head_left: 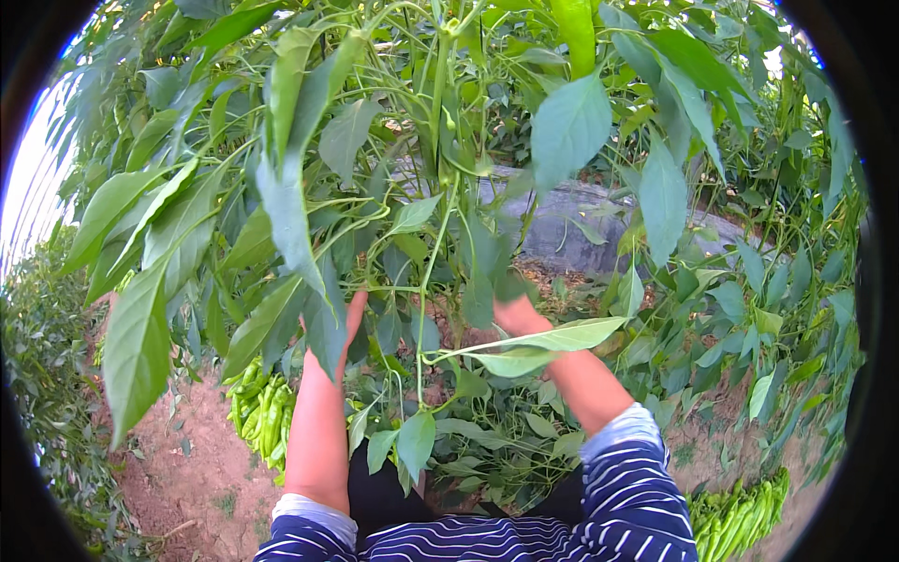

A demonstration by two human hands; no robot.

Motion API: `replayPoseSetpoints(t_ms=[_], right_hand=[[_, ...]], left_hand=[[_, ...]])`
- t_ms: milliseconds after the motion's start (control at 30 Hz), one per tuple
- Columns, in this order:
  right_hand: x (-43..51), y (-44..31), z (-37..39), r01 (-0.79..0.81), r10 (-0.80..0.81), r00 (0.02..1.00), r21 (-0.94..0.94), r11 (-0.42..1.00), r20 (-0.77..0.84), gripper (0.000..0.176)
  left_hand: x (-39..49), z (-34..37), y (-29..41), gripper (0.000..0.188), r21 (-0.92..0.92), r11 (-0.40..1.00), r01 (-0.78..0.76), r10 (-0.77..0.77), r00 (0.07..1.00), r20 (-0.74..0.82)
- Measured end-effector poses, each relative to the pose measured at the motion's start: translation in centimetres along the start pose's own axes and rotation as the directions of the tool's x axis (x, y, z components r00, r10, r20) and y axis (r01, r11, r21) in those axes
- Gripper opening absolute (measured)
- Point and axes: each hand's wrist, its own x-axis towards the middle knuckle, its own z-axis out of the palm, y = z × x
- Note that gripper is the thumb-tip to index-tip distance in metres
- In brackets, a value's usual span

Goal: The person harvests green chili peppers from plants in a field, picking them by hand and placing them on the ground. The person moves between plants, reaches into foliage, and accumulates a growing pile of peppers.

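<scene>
A tall green pepper plant (pixel 439 105) fills the view in front of me, its leafy stems hanging over both forearms. My left hand (pixel 355 316) reaches up into the foliage; one digit shows beside a stem, while leaves cover the rest. My right hand (pixel 518 315) is blurred among the leaves right of the main stem. Its fingers are hidden, so I cannot see whether either hand grips anything. One long green pepper (pixel 574 35) hangs high on the plant, above and right of my hands. A thin drooping branch (pixel 428 281) passes between my arms.
Picked green peppers lie in a pile (pixel 263 414) on bare soil (pixel 189 449) at the left. Another pepper pile (pixel 741 516) is at lower right. Dark plastic mulch (pixel 562 218) covers the bed behind the plant. More pepper plants (pixel 758 302) crowd the right side.
</scene>
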Motion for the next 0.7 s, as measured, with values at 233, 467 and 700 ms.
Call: replayPoseSetpoints(t_ms=[233,467,700], right_hand=[[-1.3,5.3,-3.8,0.257,0.210,0.650,-0.472,0.844,0.730,0.044],[14.5,-1.4,-6.5,0.216,-0.168,0.960,0.210,0.954,-0.223,0.031],[21.9,-2.9,-3.1,0.334,-0.126,0.912,0.531,0.779,-0.389,0.033]], left_hand=[[0.7,-2.0,3.1,0.056,0.074,0.997,0.009,-0.010,1.000,0.023],[0.8,-1.9,4.1,0.055,0.059,0.985,0.164,-0.167,0.985,0.044],[1.3,-2.3,5.0,0.057,0.301,0.912,0.277,-0.309,0.949,0.065]])
